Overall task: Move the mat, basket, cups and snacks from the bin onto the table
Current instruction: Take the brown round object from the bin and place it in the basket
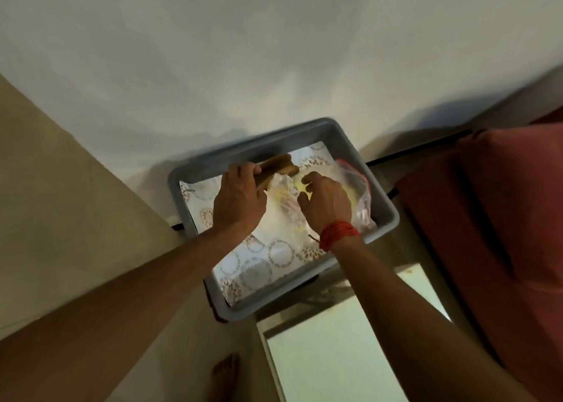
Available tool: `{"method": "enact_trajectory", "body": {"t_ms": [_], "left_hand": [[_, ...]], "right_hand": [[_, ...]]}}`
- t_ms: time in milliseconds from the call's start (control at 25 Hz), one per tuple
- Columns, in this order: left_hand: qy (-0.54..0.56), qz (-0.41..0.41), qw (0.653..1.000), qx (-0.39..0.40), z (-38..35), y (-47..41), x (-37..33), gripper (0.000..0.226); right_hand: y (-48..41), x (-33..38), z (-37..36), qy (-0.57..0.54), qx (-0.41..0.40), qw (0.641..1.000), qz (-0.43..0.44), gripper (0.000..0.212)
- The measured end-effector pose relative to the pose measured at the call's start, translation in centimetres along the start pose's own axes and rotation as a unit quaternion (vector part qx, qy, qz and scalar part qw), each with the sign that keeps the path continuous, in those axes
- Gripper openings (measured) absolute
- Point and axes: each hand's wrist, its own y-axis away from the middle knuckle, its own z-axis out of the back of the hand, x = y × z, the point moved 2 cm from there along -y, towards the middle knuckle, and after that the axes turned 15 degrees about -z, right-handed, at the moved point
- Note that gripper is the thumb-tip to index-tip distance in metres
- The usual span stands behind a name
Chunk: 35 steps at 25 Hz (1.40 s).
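The grey bin (pixel 384 206) is the largest thing here; it stands on a low support beside a pale wall, and the patterned mat (pixel 275 254) lies flat on its floor, covering it almost from corner to corner. On the mat, toward the far right corner of the bin, lie clear plastic snack bags (pixel 355 188), one with a red zip edge, and their contents are too blurred to name. The left hand (pixel 239 202) is closed around a brown woven thing near the far edge, probably the basket (pixel 275 167), though motion blur hides its shape. The right hand (pixel 326 200), with a red thread band (pixel 338 234) at the wrist, has its fingers curled into the plastic of a bag; I cannot tell if the hold is already firm. I judge that the step in hand is the taking out of the basket and snacks, and that the mat must wait, because things lie on it. The next move calls for lifting both loads above the bin wall without dragging the mat. No cups are visible. A red cushion (pixel 502 219) stands close at the right side, and a bare foot (pixel 225 374) is below.
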Motion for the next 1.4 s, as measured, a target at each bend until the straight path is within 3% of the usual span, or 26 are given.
{"method": "enact_trajectory", "body": {"t_ms": [280,440,600,800,960,1120,1400], "left_hand": [[0.013,0.017,0.997,0.069,-4.1,-5.0,5.6,0.063],[0.026,0.033,0.995,0.087,-6.7,-6.4,7.1,0.056],[0.048,0.029,0.996,0.065,-6.9,-6.2,7.3,0.054],[0.033,-0.007,0.999,-0.01,-3.5,-6.7,5.5,0.058],[0.03,-0.054,0.995,-0.076,-0.2,-7.1,2.7,0.06],[0.071,-0.087,0.989,-0.1,0.7,-4.8,-3.0,0.06],[0.174,-0.014,0.982,-0.072,-4.7,4.7,-16.2,0.059]], "right_hand": [[-9.2,4.2,-5.4,0.122,-0.001,0.983,0.138,0.056],[-11.8,4.8,-7.3,0.158,0.021,0.972,0.175,0.058],[-12.4,4.6,-7.7,0.146,0.01,0.97,0.193,0.048],[-10.5,5.3,-5.4,0.081,-0.062,0.975,0.2,0.053],[-7.7,5.4,-1.8,0.051,-0.107,0.975,0.187,0.053],[-2.2,1.1,1.6,0.015,-0.147,0.982,0.119,0.044],[8.5,-13.7,4.4,-0.053,-0.103,0.993,-0.032,0.047]]}}
